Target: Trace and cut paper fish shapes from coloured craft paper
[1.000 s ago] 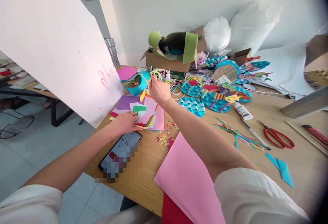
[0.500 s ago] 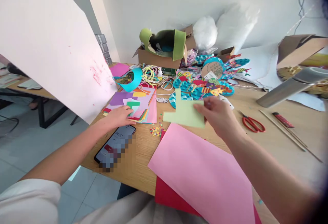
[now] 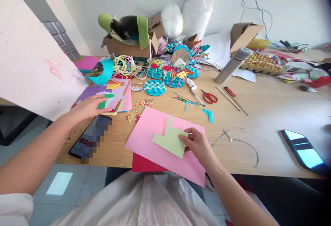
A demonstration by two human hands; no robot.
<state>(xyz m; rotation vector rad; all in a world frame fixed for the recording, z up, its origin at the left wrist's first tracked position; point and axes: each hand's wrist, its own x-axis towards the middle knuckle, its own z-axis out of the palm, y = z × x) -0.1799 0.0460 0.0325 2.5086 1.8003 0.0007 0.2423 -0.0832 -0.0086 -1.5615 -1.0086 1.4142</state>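
Since my right hand point(image 3: 197, 144) brought its pinched green card point(image 3: 169, 139) over pink paper point(image 3: 142, 129), work's nearer imo, left hand point(image 3: 89, 109) spread.

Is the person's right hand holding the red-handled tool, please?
No, the right hand holds pale green paper, while the red-handled tool lies on the table.

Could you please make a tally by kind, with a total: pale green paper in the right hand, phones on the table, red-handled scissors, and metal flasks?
Pale green paper in the right hand: 1
Phones on the table: 2
Red-handled scissors: 1
Metal flask: 1
Total: 5
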